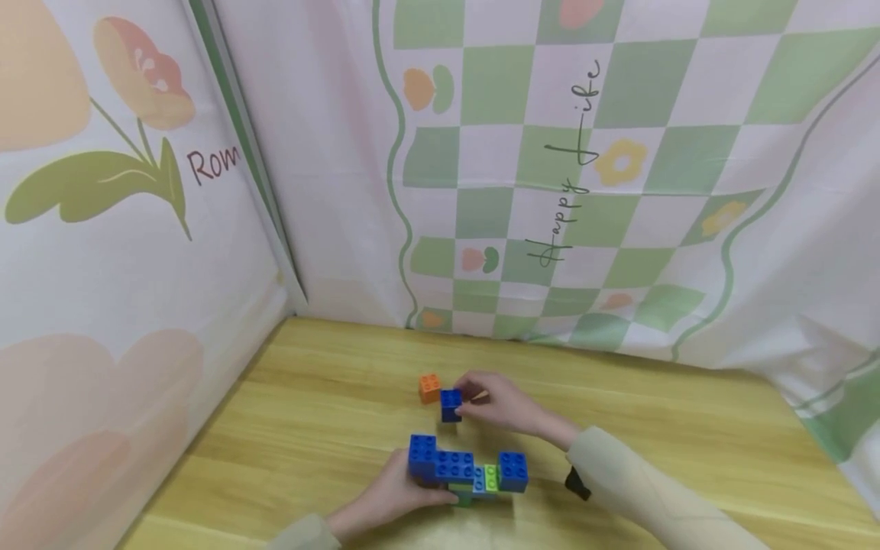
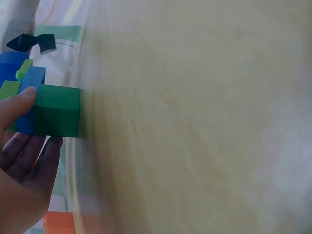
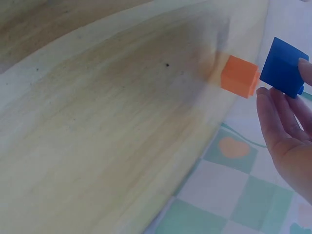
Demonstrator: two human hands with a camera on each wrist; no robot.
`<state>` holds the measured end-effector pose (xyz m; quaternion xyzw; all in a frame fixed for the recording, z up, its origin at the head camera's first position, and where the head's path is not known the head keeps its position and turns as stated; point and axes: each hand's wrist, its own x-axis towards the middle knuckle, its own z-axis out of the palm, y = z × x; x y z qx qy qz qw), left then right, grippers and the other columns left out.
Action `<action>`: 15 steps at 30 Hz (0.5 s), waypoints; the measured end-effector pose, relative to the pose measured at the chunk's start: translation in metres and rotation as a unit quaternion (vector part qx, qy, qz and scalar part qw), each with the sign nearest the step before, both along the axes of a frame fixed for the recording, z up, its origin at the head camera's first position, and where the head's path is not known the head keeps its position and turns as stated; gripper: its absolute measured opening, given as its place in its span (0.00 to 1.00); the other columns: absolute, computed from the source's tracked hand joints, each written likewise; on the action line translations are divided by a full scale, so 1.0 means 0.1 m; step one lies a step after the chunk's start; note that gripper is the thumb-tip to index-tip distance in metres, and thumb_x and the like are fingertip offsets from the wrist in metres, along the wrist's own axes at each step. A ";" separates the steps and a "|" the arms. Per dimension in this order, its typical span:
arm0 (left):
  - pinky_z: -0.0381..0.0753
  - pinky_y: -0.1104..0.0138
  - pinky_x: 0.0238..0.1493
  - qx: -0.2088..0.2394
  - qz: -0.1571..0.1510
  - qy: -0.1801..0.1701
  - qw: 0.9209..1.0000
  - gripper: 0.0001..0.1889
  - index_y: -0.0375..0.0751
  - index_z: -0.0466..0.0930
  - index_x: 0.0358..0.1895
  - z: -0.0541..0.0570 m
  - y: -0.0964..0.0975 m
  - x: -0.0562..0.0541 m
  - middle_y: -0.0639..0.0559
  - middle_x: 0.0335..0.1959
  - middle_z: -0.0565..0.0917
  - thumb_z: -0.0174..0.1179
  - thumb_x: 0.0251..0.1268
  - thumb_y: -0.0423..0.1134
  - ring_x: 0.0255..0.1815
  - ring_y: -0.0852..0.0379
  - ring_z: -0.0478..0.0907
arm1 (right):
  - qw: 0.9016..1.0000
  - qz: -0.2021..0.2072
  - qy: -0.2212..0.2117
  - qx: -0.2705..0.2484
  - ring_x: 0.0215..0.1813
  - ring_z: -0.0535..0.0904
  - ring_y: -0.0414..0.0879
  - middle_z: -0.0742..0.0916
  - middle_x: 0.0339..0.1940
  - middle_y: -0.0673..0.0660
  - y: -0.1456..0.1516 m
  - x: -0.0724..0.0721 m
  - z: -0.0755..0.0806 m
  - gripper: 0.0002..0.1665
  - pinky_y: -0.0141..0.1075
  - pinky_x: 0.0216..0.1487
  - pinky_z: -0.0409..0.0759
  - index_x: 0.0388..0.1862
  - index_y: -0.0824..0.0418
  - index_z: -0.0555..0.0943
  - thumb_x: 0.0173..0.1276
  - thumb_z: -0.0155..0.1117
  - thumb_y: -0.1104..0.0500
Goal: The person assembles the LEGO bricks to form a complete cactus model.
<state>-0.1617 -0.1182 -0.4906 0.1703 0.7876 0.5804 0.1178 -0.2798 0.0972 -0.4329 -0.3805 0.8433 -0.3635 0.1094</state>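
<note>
My left hand [image 1: 402, 489] grips a built assembly of toy bricks [image 1: 455, 466], its thumb on the near side. Blue bricks top the left end and middle, a light green piece [image 1: 491, 478] lies toward the right, and another blue brick stands at the right end. In the left wrist view a dark green brick [image 2: 58, 111] forms the bottom, below a lighter blue layer. My right hand [image 1: 498, 402] pinches a single blue brick [image 1: 450, 406] between thumb and fingers, studs up. Just behind and left of it, an orange brick [image 1: 429, 388] sits on the table.
The wooden table [image 1: 330, 382] meets a patterned curtain [image 1: 522, 229] at the back and a printed white cloth [image 1: 137, 305] on the left. A black object [image 1: 577, 484] shows at the right wrist, under the sleeve [image 1: 639, 473].
</note>
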 end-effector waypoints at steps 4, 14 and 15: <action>0.80 0.74 0.57 0.008 -0.006 0.006 1.000 0.26 0.52 0.80 0.57 -0.01 0.00 0.01 0.54 0.53 0.87 0.75 0.52 0.42 0.51 0.66 0.84 | 1.000 0.006 0.003 -0.013 0.51 0.85 0.51 0.88 0.50 0.58 0.04 0.08 0.07 0.17 0.41 0.53 0.87 0.53 0.62 0.80 0.69 0.66 0.56; 0.81 0.73 0.56 0.013 -0.015 0.041 0.999 0.25 0.48 0.81 0.57 -0.04 -0.01 0.00 0.50 0.51 0.88 0.75 0.53 0.43 0.50 0.65 0.85 | 1.000 0.007 0.006 -0.017 0.52 0.85 0.51 0.87 0.51 0.57 0.13 0.25 0.26 0.18 0.44 0.55 0.86 0.54 0.60 0.80 0.69 0.66 0.54; 0.81 0.73 0.56 0.012 -0.015 0.041 0.999 0.25 0.48 0.81 0.56 -0.04 -0.01 0.00 0.50 0.51 0.88 0.75 0.53 0.43 0.50 0.65 0.85 | 1.000 0.007 0.009 -0.018 0.52 0.85 0.50 0.87 0.51 0.57 0.14 0.26 0.27 0.18 0.44 0.55 0.86 0.54 0.60 0.80 0.69 0.66 0.53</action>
